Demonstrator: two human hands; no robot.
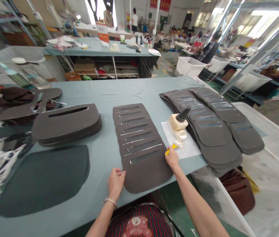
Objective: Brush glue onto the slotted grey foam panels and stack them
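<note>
the single head-worn view looks forward and down across the desk [107, 141] from close above its near edge.

Dark brown slotted panels [146, 176] in front of me: matt, smooth, leather-like, glossy wet-looking streaks [144, 147] by the slots [145, 157]. My short yellow tool [175, 145]: plastic-looking. Squarish cream bottle [177, 123] with black cone nozzle [183, 114]: smooth plastic look, soft sheen. White sheet [193, 149] under it: paper, matt. Dark green panel [47, 179], near left: matt, smooth. Pale blue table covering [104, 144]: lightly creased. White tub [277, 194], near right: scuffed plastic.
</note>
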